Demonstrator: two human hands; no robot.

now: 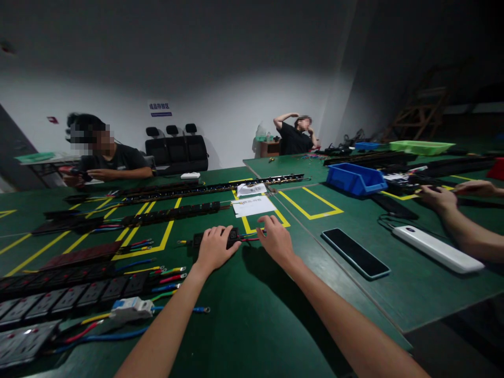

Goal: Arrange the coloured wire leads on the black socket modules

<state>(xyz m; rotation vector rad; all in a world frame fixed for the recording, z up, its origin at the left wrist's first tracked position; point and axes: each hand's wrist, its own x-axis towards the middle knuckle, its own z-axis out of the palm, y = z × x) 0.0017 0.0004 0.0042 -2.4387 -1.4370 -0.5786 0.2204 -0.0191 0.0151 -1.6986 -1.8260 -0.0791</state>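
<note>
My left hand (216, 245) lies over a small black socket block (233, 237), with its fingers curled across the top and the thumb along the near side. Part of the block is hidden under that hand. Short wires with ring terminals (183, 242) stick out at its left end. Thin coloured wires (251, 238) leave its right end and run to my right hand (275, 239). The fingers there are bent and the thumb closes on the wires, whose far ends are covered. Just beyond both hands lies a white paper sheet (254, 207).
Several black socket strips (84, 300) with coloured leads lie left. A long strip (220, 187) crosses behind. To the right are a phone (354, 253), a white power bank (437, 249), a blue bin (356, 179) and a co-worker's hands (439, 199). Two people (114, 163) sit across.
</note>
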